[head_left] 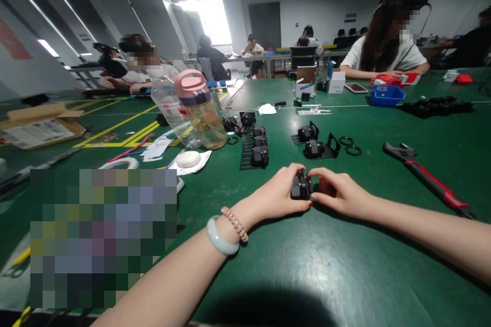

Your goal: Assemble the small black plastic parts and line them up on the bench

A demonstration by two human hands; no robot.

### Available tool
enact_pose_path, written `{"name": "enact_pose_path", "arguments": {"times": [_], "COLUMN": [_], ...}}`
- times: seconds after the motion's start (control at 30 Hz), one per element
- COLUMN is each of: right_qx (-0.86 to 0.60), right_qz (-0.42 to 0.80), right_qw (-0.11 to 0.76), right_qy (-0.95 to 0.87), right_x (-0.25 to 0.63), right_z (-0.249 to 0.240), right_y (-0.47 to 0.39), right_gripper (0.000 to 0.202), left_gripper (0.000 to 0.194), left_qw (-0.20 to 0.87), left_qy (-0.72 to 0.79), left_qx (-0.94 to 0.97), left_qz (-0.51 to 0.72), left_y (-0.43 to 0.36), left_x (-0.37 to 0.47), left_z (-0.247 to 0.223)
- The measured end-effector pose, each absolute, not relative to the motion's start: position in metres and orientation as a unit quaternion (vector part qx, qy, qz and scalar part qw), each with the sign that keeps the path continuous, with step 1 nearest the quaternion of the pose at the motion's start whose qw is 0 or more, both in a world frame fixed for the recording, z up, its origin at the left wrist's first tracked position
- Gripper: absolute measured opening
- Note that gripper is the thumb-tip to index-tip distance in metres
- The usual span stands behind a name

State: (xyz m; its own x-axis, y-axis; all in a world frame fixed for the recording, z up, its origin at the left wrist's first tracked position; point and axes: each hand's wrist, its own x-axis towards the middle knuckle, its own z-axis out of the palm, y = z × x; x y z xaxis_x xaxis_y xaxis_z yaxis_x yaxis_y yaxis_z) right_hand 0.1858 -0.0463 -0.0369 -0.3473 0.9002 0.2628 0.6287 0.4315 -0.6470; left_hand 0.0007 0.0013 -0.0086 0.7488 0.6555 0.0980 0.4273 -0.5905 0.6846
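Observation:
Between my two hands, low over the green table, is a black fitting [301, 187] with a ribbed nut. My left hand [282, 191] is closed round its left side, thumb below and fingers over the top. The fingertips of my right hand [337, 191] pinch its right end. Just beyond lie black fittings on brackets [315, 148] and two black rings [353, 150]. Further left, several black fittings [260, 155] stand in a row on a slotted bracket.
An adjustable wrench [433, 179] with red-black handle lies at right. Bottles [205, 117], a white round case [188, 159] and an open carton [38, 125] are left. Beyond are a blue bin [387, 96], small boxes [306, 82], a phone [356, 88] and seated people.

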Motion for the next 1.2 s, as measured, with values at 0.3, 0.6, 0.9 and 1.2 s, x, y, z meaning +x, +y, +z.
{"name": "enact_pose_path", "arguments": {"times": [0.3, 0.6, 0.9, 1.2], "right_qx": [-0.485, -0.482, -0.481, -0.483], "right_qz": [0.228, 0.231, 0.234, 0.238], "right_qw": [0.302, 0.304, 0.302, 0.302], "right_qy": [-0.789, -0.789, -0.789, -0.787], "right_x": [0.1854, 0.1849, 0.1848, 0.1841], "right_z": [-0.0346, -0.0348, -0.0342, -0.0349], "right_y": [-0.0460, -0.0458, -0.0462, -0.0471], "right_gripper": [0.037, 0.037, 0.037, 0.037], "left_gripper": [0.055, 0.055, 0.056, 0.057], "left_qw": [0.313, 0.304, 0.310, 0.300], "left_qy": [0.310, 0.310, 0.307, 0.305], "left_qx": [0.882, 0.886, 0.884, 0.890], "left_qz": [0.167, 0.166, 0.168, 0.162], "left_y": [0.0016, 0.0028, 0.0031, 0.0036], "left_x": [0.0009, 0.0007, 0.0002, 0.0002], "left_z": [-0.0075, -0.0076, -0.0079, -0.0070]}}
